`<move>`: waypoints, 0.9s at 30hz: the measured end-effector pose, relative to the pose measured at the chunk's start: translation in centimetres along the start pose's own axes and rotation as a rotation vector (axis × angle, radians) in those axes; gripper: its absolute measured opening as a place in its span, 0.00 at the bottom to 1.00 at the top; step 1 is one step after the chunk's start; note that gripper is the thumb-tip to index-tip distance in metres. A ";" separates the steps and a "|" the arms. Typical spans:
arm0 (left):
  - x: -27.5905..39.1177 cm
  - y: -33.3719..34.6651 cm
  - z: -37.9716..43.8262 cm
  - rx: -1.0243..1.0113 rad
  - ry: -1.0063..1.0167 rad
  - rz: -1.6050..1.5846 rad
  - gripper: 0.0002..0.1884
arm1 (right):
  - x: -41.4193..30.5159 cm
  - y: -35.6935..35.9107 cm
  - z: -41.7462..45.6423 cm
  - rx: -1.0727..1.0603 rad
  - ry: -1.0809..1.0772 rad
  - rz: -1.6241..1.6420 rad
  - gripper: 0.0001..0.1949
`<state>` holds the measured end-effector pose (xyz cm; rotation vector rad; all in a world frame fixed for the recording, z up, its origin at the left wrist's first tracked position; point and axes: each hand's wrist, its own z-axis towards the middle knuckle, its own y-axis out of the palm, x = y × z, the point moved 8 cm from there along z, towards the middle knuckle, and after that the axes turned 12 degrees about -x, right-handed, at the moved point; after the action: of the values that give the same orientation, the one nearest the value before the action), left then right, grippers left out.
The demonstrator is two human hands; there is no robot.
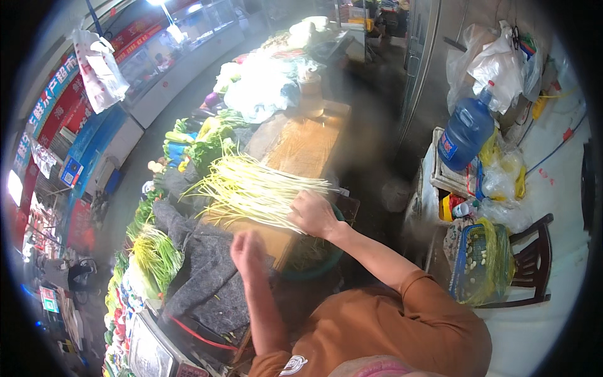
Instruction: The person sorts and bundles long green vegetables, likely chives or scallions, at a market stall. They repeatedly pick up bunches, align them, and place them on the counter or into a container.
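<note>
A large pile of long, pale yellow blanched garlic shoots or chives [254, 188] lies across a wooden board [301, 146], white ends toward me and yellow tips pointing left. My right hand [313, 214] is on the white ends at the near right side, fingers curled around some of the stems. Over the edge of a dark grey felt cloth [212, 268], my left hand [248, 254] hovers apart from the pile. Its fingers are bunched, blurred by motion, and nothing shows in them. Partly hidden under the board's near edge is a green tub [337, 261] with plant scraps.
Vegetables line the stall's left side, including a bundle of green-yellow chives [153, 254]. A scale [153, 346] stands at lower left. Plastic-wrapped produce [264, 85] lies beyond the board. On the right are a blue water jug [466, 127], a blue basket [478, 264] and a chair [532, 264].
</note>
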<state>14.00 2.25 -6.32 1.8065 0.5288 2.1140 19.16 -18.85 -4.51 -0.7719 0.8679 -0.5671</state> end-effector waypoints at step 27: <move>-2.1 2.5 -4.7 -0.039 -0.087 -0.307 0.10 | -5.2 2.9 -10.6 -0.733 0.361 0.791 0.12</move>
<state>9.72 -1.26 -7.60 1.6653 0.6890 1.8203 7.92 -17.22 -8.88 -0.8969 1.6459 0.3633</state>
